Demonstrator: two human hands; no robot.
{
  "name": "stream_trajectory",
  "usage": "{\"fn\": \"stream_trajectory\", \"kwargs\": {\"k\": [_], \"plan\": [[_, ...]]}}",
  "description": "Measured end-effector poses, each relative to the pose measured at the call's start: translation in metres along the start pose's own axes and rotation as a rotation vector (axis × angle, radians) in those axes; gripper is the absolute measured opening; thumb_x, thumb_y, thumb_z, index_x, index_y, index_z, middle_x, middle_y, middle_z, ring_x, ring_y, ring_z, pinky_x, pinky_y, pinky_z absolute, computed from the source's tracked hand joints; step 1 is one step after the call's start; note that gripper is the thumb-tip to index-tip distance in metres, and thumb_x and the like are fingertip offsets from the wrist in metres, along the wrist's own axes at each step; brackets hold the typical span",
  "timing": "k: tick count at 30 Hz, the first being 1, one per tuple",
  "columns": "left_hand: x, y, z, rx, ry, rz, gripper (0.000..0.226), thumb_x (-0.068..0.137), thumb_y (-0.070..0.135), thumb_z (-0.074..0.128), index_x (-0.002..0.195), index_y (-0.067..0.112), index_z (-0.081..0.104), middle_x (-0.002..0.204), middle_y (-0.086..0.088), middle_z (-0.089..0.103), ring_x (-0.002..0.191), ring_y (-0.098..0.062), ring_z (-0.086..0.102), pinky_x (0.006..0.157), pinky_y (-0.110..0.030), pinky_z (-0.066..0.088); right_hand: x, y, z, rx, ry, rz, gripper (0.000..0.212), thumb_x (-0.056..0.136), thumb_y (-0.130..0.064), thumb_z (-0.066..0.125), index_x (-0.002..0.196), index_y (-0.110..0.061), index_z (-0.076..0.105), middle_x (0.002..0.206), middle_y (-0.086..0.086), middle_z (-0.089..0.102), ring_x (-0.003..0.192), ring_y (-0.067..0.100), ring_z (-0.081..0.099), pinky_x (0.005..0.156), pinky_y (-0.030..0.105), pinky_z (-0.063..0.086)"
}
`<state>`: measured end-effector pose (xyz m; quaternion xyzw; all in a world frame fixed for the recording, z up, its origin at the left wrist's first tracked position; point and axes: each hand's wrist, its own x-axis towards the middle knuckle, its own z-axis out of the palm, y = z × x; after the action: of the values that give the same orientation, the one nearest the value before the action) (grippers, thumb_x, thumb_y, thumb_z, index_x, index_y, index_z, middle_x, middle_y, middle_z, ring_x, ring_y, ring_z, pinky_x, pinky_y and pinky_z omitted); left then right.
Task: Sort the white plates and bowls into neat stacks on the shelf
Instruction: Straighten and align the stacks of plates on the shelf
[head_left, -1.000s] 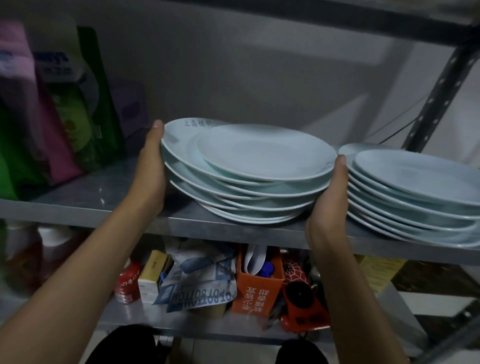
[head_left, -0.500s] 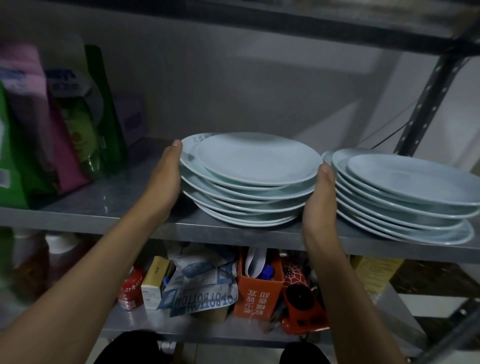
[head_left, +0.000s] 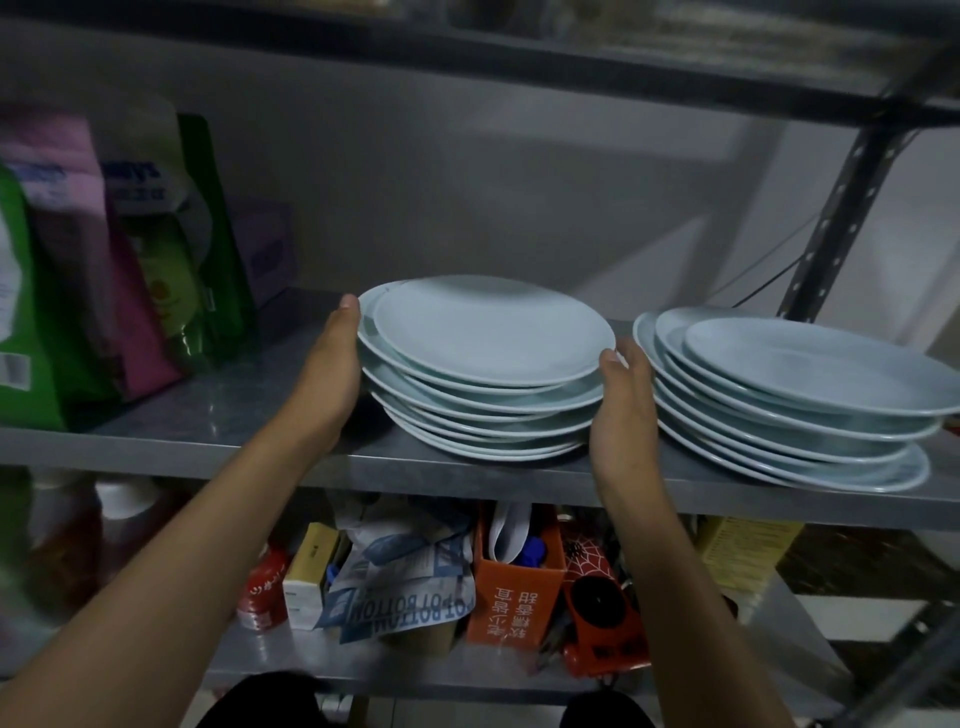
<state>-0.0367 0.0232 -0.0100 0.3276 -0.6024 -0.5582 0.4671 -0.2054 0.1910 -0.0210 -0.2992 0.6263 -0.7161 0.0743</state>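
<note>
Left hand (head_left: 332, 374) lies flat, fingers straight, against the left edge of the near plate stack (head_left: 488, 374); right hand (head_left: 621, 410) presses likewise on its right edge, neither gripping. Stack rests mid-shelf on the steel shelf (head_left: 208, 415), plates offset. Second plate stack (head_left: 795, 400) stands just beside, also uneven. Recommended: squeeze evenly from both sides, low and high, to centre the rims without sliding the pile toward the front edge.
</note>
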Motion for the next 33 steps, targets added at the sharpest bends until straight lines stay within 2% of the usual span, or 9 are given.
{"fn": "stream_trajectory", "kwargs": {"k": [3,6,10,13,16,19,22,24,33], "plan": [[0.001,-0.004,0.005,0.164,-0.076,0.072,0.061,0.093,0.061,0.024,0.13,0.024,0.055,0.133,0.004,0.057,0.124,-0.012,0.05,0.113,-0.039,0.031,0.002,0.001,0.002,-0.048,-0.022,0.004,0.047,0.092,-0.042,0.038,0.137,-0.029,0.042,0.14,-0.009,0.047,0.126,0.01,0.044,0.11,0.038,0.033],[0.001,-0.009,0.006,0.22,-0.176,0.025,0.07,0.089,0.07,0.02,0.133,0.027,0.053,0.135,0.005,0.056,0.125,-0.011,0.05,0.113,-0.038,0.03,-0.002,0.003,0.007,-0.134,-0.048,0.001,0.054,0.089,-0.048,0.036,0.139,-0.028,0.042,0.14,-0.007,0.049,0.128,0.014,0.045,0.111,0.043,0.034],[0.006,-0.008,0.001,0.148,-0.109,-0.024,0.088,0.074,0.087,0.026,0.141,0.033,0.042,0.147,0.016,0.039,0.136,-0.006,0.035,0.118,-0.041,0.019,-0.004,0.001,0.006,-0.127,-0.009,0.014,0.057,0.095,-0.045,0.039,0.148,-0.026,0.028,0.154,-0.006,0.031,0.14,0.013,0.029,0.117,0.042,0.025],[0.009,-0.009,0.001,0.119,-0.128,-0.025,0.091,0.066,0.092,0.034,0.138,0.037,0.043,0.145,0.017,0.043,0.134,-0.008,0.039,0.116,-0.042,0.023,-0.001,-0.002,0.003,-0.091,0.002,0.028,0.054,0.098,-0.039,0.041,0.148,-0.027,0.027,0.154,-0.008,0.03,0.139,0.011,0.03,0.115,0.037,0.026],[0.004,-0.004,0.003,0.17,-0.203,0.016,0.071,0.084,0.076,0.029,0.123,0.024,0.057,0.125,0.011,0.06,0.118,-0.012,0.053,0.105,-0.035,0.035,-0.001,-0.004,0.0,0.021,0.002,0.079,0.048,0.098,-0.036,0.043,0.144,-0.025,0.038,0.147,-0.008,0.042,0.132,0.011,0.041,0.109,0.031,0.033],[0.002,-0.003,0.004,0.177,-0.172,0.058,0.051,0.095,0.058,0.031,0.121,0.025,0.061,0.119,0.012,0.064,0.113,-0.006,0.057,0.098,-0.027,0.039,-0.002,-0.004,0.0,0.024,0.027,0.083,0.045,0.097,-0.034,0.046,0.141,-0.025,0.043,0.141,-0.008,0.048,0.126,0.011,0.046,0.108,0.034,0.036],[0.001,-0.005,0.006,0.21,-0.164,0.087,0.049,0.098,0.054,0.033,0.137,0.027,0.047,0.137,0.014,0.049,0.127,-0.007,0.044,0.11,-0.029,0.029,-0.003,-0.003,0.001,0.024,0.031,0.088,0.046,0.096,-0.033,0.046,0.141,-0.025,0.043,0.141,-0.007,0.049,0.126,0.012,0.047,0.109,0.037,0.037],[-0.001,-0.005,0.007,0.21,-0.173,0.089,0.053,0.099,0.051,0.033,0.145,0.026,0.036,0.144,0.014,0.039,0.131,-0.003,0.033,0.109,-0.025,0.021,-0.002,-0.001,0.003,0.005,0.03,0.084,0.047,0.096,-0.032,0.045,0.142,-0.024,0.042,0.142,-0.007,0.048,0.127,0.013,0.046,0.11,0.04,0.036],[-0.003,-0.01,0.004,0.221,-0.157,0.088,0.054,0.1,0.05,0.032,0.147,0.024,0.035,0.152,0.009,0.034,0.14,-0.009,0.03,0.115,-0.029,0.019,-0.002,0.004,0.006,-0.041,0.033,0.061,0.05,0.095,-0.034,0.041,0.144,-0.021,0.039,0.145,-0.004,0.045,0.131,0.014,0.042,0.113,0.041,0.032]]}}
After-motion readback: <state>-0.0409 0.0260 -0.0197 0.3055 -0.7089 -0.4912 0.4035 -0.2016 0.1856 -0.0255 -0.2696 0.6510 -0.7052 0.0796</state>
